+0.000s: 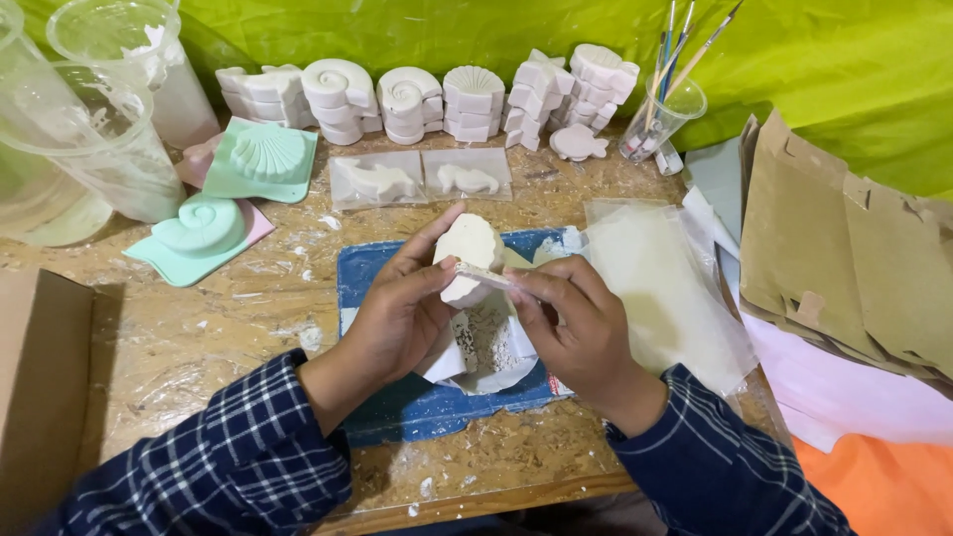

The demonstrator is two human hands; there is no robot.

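Left hand (pixel 397 313) gripped a white plaster cast (pixel 469 256), right hand (pixel 576 323) pinched a thin scraper (pixel 483 276) against it, blue mat (pixel 397 397) on chipboard table (pixel 179 337), green backdrop (pixel 814 60) across frame top

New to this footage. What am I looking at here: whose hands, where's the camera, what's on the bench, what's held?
There is no machine: a person works with bare hands, filmed by one camera worn on their head, looking down. The left hand holds a white plaster cast. The right hand presses a thin flat tool against its edge, over a blue mat strewn with white crumbs. On the wooden table lie green shell-shaped moulds, two clear moulds, a back row of stacked white casts, a cup of paintbrushes, clear plastic jugs and brown paper at the right.
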